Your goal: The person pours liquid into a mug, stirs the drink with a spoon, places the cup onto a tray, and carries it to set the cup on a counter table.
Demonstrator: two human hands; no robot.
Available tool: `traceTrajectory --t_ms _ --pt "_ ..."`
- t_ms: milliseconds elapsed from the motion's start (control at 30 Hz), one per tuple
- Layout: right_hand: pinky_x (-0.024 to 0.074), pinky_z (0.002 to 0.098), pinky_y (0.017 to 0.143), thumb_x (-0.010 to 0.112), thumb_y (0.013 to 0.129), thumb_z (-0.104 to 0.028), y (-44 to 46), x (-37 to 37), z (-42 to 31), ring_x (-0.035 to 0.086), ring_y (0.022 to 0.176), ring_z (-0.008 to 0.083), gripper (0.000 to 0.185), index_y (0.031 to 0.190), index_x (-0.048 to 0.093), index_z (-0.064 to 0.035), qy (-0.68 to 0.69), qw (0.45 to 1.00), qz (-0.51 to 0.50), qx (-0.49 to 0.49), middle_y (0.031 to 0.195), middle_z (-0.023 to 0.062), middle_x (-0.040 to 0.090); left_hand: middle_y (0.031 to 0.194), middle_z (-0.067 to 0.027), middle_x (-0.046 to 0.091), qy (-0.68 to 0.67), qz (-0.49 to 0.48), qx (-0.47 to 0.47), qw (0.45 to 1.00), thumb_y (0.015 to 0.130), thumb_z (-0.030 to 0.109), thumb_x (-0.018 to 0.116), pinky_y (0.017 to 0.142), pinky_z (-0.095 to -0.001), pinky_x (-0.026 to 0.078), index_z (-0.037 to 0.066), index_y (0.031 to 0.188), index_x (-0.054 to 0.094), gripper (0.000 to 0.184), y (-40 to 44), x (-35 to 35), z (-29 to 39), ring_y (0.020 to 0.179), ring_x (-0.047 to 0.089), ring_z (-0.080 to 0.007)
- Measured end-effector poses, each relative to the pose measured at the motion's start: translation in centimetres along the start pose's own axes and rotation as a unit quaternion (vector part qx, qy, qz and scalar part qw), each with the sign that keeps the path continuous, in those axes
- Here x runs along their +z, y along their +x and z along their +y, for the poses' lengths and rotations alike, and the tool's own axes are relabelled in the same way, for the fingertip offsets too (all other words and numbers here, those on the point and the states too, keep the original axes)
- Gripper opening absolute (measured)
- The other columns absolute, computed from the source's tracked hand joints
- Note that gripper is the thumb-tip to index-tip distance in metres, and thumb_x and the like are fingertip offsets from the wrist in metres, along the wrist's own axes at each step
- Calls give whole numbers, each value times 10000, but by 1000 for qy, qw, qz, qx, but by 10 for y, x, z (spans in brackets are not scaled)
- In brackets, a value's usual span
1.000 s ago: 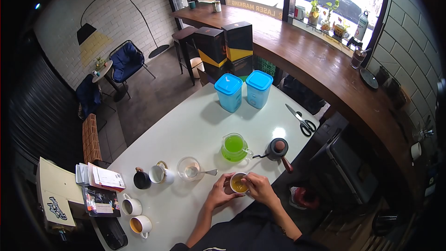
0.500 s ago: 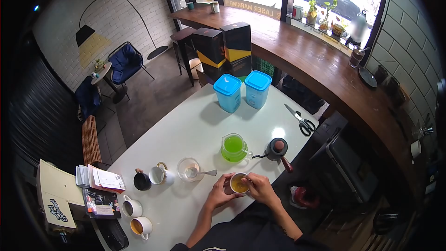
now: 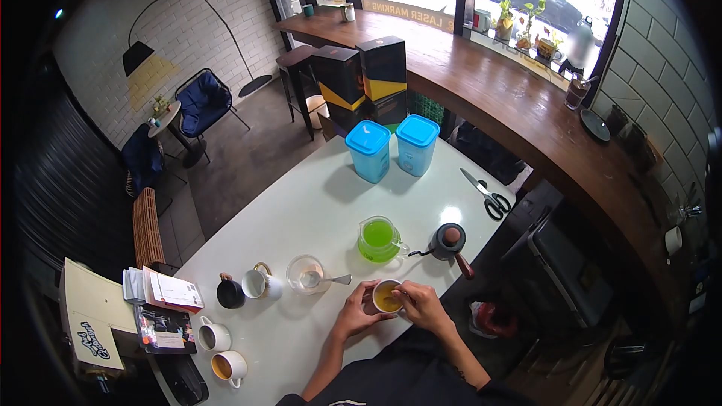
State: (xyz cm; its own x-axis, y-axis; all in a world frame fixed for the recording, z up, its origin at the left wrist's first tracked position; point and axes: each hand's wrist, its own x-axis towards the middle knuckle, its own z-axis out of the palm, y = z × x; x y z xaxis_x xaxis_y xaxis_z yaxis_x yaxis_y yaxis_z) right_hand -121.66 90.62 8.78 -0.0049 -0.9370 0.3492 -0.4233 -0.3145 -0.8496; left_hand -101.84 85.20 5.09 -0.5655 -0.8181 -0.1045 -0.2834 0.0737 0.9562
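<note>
A small white cup (image 3: 386, 286) of yellow-brown liquid is near the table's front edge. My left hand (image 3: 358, 311) wraps round its left side. At the right rim, the fingers of my right hand (image 3: 420, 304) are pinched together over the opening; whatever they hold is hidden. Just beyond the cup stands a glass pitcher (image 3: 378, 237) of bright green liquid. To its right is a dark gooseneck kettle (image 3: 449, 242) with a reddish-brown handle. On the left, a spoon (image 3: 338, 280) rests in a clear glass bowl (image 3: 304, 265).
Several mugs stand at the left, including a white mug (image 3: 228, 366) with orange-brown contents and a black one (image 3: 229, 293). Two blue lidded canisters (image 3: 368, 154) are at the far end of the white table (image 3: 278, 218). Scissors (image 3: 490, 199) lie near the right edge.
Both hands stay at the cup, with the right fingers over its rim as before. The liquid's surface looks slightly different; nothing else has visibly moved.
</note>
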Motion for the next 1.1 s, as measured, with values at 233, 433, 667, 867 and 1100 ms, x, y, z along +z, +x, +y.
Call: traceTrajectory --t_ms 233,433,667,867,1100 --pt "441 371 567 621 946 -94 0 -4 2 576 600 301 119 906 645 16 -22 998 43 38 720 150 574 1307 -124 607 14 7 8 1000 643 301 955 1041 -360 497 46 1349 488 885 0 1 -1 1198 616 -214" --pt "420 376 547 629 939 -83 1 2 1 554 574 286 107 910 643 19 2 1000 14 -14 701 141 550 1306 -125 608 -12 3 6 1000 638 308 957 1039 -361 499 48 1351 484 895 0 1 -3 1199 616 -214" --pt "430 365 552 636 938 -87 3 -4 -2 535 563 275 139 859 634 27 -12 999 44 30 710 146 559 1303 -123 610 11 4 7 1000 646 312 953 1032 -364 503 52 1367 479 901 -1 2 -3 1193 619 -216" --pt "441 356 559 634 946 -98 -1 -5 3 561 573 266 144 878 644 28 -11 1000 8 23 717 140 583 1292 -125 609 -4 10 4 1000 650 314 951 1007 -366 508 64 1387 480 909 -3 3 -1 1173 626 -230" --pt "455 368 575 633 946 -102 2 -5 -1 585 594 278 131 903 658 20 -21 998 50 37 727 146 597 1304 -149 573 46 26 44 998 680 375 922 1003 -377 502 96 1426 473 914 -3 6 -5 1162 615 -255"
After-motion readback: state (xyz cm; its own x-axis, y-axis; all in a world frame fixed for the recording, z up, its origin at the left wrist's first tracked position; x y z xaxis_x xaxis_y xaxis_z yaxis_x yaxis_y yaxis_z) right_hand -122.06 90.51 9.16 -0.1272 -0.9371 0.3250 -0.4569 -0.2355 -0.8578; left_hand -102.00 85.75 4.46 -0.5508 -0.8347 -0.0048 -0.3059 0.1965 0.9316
